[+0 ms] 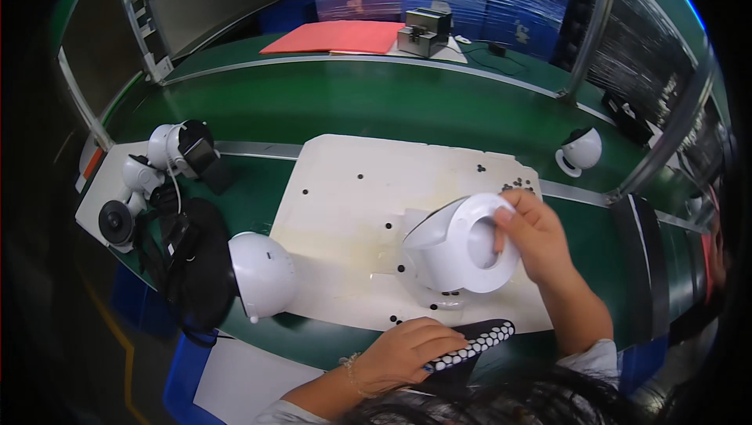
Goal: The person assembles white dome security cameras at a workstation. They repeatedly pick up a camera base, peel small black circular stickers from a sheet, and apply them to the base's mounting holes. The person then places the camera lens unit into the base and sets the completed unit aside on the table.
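Note:
My right hand (539, 238) grips the rim of a white ring-shaped base (458, 249), its thumb and a finger at the round opening. The base belongs to a white rounded device tilted over the cream board (345, 213). Close to the front edge, my left hand (407, 353) is closed over one end of a black strip with rows of white dots (476, 345). Several small black round pads (401, 268) lie scattered on the board, with a cluster of them (518, 184) at its far right corner. Left of the device rests a white dome-shaped housing (265, 274).
White camera-like units (142, 176), cables and a black pouch (200, 268) crowd the left side. A small white camera (580, 151) stands at the right on the green table (352, 100). Farther back are a red sheet (329, 37) and a metal box (423, 32). Metal posts rise at both sides.

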{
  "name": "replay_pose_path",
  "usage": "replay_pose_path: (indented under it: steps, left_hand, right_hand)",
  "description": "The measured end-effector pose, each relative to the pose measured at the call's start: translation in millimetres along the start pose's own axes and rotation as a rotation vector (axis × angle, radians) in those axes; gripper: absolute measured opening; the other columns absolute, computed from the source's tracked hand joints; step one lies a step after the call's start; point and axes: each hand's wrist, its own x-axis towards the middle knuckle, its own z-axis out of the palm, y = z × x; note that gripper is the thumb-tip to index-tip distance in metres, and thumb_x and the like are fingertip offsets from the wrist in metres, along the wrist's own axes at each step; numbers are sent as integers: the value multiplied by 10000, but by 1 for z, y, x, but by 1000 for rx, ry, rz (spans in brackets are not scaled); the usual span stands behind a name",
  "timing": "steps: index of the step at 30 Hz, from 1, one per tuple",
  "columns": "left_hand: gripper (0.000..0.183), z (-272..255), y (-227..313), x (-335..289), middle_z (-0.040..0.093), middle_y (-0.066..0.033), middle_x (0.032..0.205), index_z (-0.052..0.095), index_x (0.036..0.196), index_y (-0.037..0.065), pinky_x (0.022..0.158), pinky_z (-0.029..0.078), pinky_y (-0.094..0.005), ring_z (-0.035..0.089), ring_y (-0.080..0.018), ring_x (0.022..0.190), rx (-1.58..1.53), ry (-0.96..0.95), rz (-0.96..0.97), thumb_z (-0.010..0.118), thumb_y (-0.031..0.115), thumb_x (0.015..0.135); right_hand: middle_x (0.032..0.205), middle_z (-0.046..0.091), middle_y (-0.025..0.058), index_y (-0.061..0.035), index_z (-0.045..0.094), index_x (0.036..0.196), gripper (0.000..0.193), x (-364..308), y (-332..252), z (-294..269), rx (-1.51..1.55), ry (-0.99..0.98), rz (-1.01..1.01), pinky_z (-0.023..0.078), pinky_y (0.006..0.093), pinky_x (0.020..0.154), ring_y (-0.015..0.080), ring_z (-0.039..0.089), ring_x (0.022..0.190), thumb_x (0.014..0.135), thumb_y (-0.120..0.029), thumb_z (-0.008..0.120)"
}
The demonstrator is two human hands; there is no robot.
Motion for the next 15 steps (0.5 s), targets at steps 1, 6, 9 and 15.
replay_pose_path:
  steps: [1, 6, 9, 15]
  left_hand:
    - [479, -1, 0, 1, 571, -91, 1025, 551, 1051, 34, 813, 434, -358, 530, -275, 921, -38, -6, -24, 624, -23, 582]
    - [258, -1, 6, 2, 611, -109, 835, 608, 909, 4, 701, 457, -288, 580, -215, 753, -225, 407, -277, 652, -23, 656]
    - [162, -3, 15, 3, 619, -118, 790, 615, 859, -23, 655, 457, -238, 577, -139, 704, -375, 591, -491, 660, -14, 704]
    - [152, 1, 13, 8, 614, -103, 728, 595, 808, -40, 599, 454, -230, 570, -123, 655, -305, 657, -452, 676, -37, 679]
  right_hand:
    - [613, 542, -1, -28, 519, 944, 200, -4, 9, -4, -31, 9, 54, 360, 174, 481, 41, 471, 539, 860, -209, 527]
    - [801, 564, 45, -20, 498, 1023, 261, -16, 37, -19, -223, 99, -1, 398, 212, 573, 79, 495, 642, 849, -208, 545]
    - [943, 547, 97, -42, 480, 1087, 365, -32, 29, -23, -601, 139, -423, 425, 283, 672, 168, 537, 783, 771, -150, 628]
    - [865, 580, 96, -64, 489, 1073, 434, -60, 27, -12, -616, -162, -574, 451, 323, 654, 245, 569, 777, 696, -126, 696]
